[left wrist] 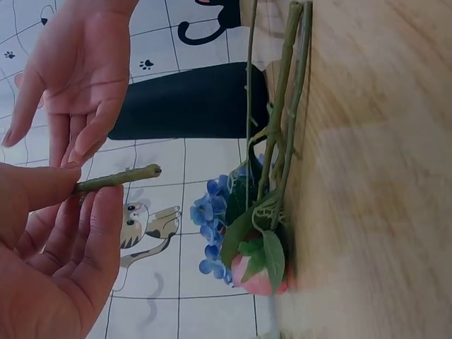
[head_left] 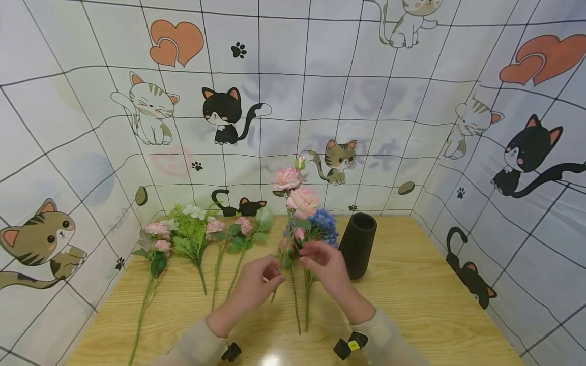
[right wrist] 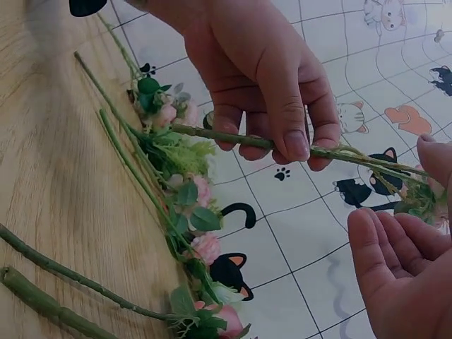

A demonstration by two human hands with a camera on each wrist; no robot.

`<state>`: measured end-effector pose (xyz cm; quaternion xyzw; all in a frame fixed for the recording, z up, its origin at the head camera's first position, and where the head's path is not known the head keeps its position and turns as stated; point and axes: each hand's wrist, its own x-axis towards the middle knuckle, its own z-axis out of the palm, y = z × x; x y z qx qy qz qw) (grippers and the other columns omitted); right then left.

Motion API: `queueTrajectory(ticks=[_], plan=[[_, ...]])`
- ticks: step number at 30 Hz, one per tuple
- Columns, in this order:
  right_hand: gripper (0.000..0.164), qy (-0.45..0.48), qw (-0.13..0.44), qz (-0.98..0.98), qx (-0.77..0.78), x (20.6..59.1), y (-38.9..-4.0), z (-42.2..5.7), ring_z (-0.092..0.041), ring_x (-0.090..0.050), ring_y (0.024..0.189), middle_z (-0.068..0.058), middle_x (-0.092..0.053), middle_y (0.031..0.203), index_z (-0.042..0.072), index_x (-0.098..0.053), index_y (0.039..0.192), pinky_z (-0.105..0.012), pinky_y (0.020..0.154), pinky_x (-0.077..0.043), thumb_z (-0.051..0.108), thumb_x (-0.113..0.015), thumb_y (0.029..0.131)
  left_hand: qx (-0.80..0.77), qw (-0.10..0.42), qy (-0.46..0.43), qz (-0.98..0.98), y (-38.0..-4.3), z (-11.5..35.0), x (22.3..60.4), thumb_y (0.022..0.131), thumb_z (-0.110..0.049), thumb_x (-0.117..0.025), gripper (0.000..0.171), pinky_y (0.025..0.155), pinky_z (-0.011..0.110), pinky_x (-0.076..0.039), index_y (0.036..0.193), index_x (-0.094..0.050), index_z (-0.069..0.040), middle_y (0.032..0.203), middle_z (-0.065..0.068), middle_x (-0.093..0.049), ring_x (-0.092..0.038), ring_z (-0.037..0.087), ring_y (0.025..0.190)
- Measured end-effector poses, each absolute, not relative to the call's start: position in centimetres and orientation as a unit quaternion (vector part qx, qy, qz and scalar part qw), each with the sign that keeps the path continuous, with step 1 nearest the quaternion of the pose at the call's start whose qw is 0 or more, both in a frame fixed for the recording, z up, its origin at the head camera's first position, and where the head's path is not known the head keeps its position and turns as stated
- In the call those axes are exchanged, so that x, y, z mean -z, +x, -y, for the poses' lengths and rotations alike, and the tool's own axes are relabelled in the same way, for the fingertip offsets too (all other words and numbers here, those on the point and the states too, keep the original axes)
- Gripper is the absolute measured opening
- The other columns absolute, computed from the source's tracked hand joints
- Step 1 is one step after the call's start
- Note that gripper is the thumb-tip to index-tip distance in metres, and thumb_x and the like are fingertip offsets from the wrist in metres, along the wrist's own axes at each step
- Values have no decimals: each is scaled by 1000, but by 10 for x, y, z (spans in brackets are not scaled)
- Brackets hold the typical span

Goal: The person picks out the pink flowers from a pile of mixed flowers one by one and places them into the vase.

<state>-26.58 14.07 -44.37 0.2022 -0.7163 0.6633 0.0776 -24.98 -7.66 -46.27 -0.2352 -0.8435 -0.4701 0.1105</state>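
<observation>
My left hand [head_left: 256,280] pinches the green stem [right wrist: 226,136] of an artificial flower between thumb and fingers, with the cut end sticking out past the grip. At its other end, small leaves and pink blooms [right wrist: 424,201] show in the right wrist view, partly hidden by my right hand [head_left: 327,267]. That hand is beside the blooms, its fingers loosely bent and apart from the stem. Beyond the hands, tall pink roses [head_left: 303,202] and a blue hydrangea [head_left: 324,226] lie with their stems toward me. A tapered black vase [head_left: 359,249] stands just right of them.
More artificial flowers lie along the left of the wooden table [head_left: 426,305]: a pink spray [head_left: 157,230], a yellow-green leafy bunch [head_left: 194,234] and pink-and-white stems [head_left: 244,226]. A white cat-print sheet [head_left: 284,101] encloses the back and sides.
</observation>
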Motion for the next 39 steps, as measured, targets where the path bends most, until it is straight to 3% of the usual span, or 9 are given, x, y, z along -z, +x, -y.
queueTrajectory(ticks=[7, 12, 16, 19, 23, 33, 39], plan=[[40, 210, -8, 668, -714, 449, -268, -141, -18, -70, 88, -12, -70, 103, -15, -56, 121, -47, 82, -57, 10, -67, 92, 482, 95, -258, 832, -247, 69, 469, 86, -14, -74, 15, 61, 25, -56, 97, -65, -20, 79, -8, -66, -64, 4, 71], [36, 219, -37, 639, -736, 456, -271, -140, -16, -70, 86, -3, -70, 98, -17, -56, 118, -42, 82, -58, 7, -64, 93, 487, 82, -261, 830, -245, 67, 470, 87, -14, -73, 13, 59, 25, -56, 97, -66, -19, 79, -8, -66, -63, 4, 71], [17, 228, -42, 626, -745, 459, -272, -139, -17, -70, 80, 2, -70, 90, -4, -64, 107, -39, 79, -59, 5, -63, 93, 486, 76, -272, 827, -244, 65, 472, 87, -13, -73, 12, 59, 24, -55, 98, -67, -15, 78, -8, -66, -63, 4, 70], [13, 231, -37, 629, -741, 459, -272, -139, -19, -71, 78, 2, -70, 87, -2, -65, 103, -43, 78, -59, 6, -64, 93, 485, 73, -277, 826, -244, 63, 474, 87, -16, -73, 12, 60, 25, -55, 98, -67, -16, 78, -8, -66, -63, 4, 70], [18, 230, -33, 635, -737, 458, -272, -140, -18, -70, 76, 1, -69, 85, -10, -62, 101, -42, 77, -59, 6, -64, 93, 481, 71, -278, 828, -243, 61, 474, 87, -18, -73, 12, 61, 25, -55, 98, -66, -18, 78, -9, -65, -63, 3, 70], [26, 220, -26, 643, -733, 460, -272, -137, -15, -68, 73, 2, -67, 80, -16, -55, 92, -42, 74, -59, 8, -63, 93, 481, 63, -283, 827, -241, 61, 474, 88, -18, -72, 13, 64, 25, -56, 99, -66, -20, 79, -9, -66, -63, 3, 70], [30, 214, -24, 643, -735, 461, -273, -137, -13, -68, 75, 1, -69, 84, -20, -56, 101, -43, 74, -59, 8, -63, 94, 479, 58, -282, 829, -244, 63, 477, 88, -21, -72, 15, 64, 25, -55, 102, -67, -19, 79, -9, -66, -63, 3, 70]])
